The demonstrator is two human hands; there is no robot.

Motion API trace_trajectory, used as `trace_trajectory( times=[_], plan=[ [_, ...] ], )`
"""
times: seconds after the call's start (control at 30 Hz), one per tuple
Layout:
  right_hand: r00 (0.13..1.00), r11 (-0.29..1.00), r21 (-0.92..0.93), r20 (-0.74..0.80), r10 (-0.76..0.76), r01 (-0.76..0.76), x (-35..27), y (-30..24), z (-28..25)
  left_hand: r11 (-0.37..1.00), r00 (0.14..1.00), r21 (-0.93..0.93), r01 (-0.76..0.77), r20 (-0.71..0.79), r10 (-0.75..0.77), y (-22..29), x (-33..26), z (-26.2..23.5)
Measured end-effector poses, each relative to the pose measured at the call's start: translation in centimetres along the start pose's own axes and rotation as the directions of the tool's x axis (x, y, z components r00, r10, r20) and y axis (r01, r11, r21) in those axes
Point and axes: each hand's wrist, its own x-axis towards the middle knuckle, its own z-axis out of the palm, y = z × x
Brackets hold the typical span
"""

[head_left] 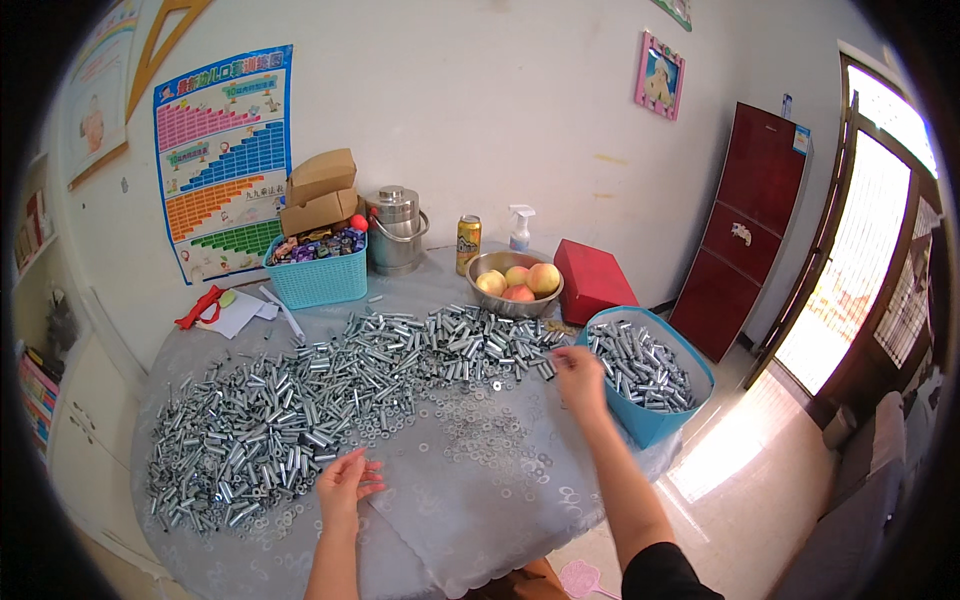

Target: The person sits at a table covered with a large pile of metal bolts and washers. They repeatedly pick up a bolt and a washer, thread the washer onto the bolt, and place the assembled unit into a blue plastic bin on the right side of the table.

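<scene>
Hundreds of short metal sleeves (300, 400) are lying in a broad band across the round surface (470, 520), which is wearing a pale grey patterned cloth. We are seeing no shared direction among them: their long axes are pointing every way, nearly all lying flat. Flat washers (470, 425) are scattered thinly along the near edge of the band.

We are resting our left hand (345, 482) palm down on the cloth just beside the near edge of the heap, fingers spread loosely and gripping nothing. Our right hand (578, 378) is reaching over to the right end of the band, just beside the blue basket (650, 425) that is sitting at the surface's right rim, part filled with more sleeves. Its fingers are curling downward; we cannot tell whether they are pinching a piece.

Farther back we are seeing a steel bowl of peaches (518, 282), a red box (592, 280), a yellow drink can (467, 244), a spray bottle (519, 228), a lidded steel pot (395, 230) and a turquoise basket (318, 270) with cardboard boxes stacked on it. Behind them a colourful chart (222, 160) is hanging on a white wall. To the right a dark red cabinet (745, 225) is standing beside a sunlit doorway (860, 260).
</scene>
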Motion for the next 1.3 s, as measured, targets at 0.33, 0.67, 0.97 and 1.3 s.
trace_trajectory(
  times=[0.33, 0.67, 0.97, 1.3],
  plan=[
    [0.945, 0.819, -0.532, -0.099, -0.312, 0.215, 3.6, 4.9, -6.5, 1.000, 1.000, -0.025, 0.005, -0.020, -0.006, -0.2, 0.6, -0.6],
    [0.859, 0.995, -0.097, 0.506, 0.074, -0.029, -0.3, 0.0, 11.1, 1.000, 0.998, -0.014, 0.011, -0.060, -0.012, -0.2, 1.2, -1.3],
    [0.836, 0.985, -0.163, 0.548, 0.043, 0.056, -0.3, -2.0, 15.1, 0.998, 0.999, -0.060, 0.011, -0.040, -0.013, -0.1, 1.0, -1.4],
    [0.820, 0.969, -0.212, 0.571, 0.015, 0.130, -1.5, -1.7, 15.3, 0.995, 0.999, -0.089, 0.036, -0.002, -0.036, 0.0, 1.0, -1.2]
  ],
)
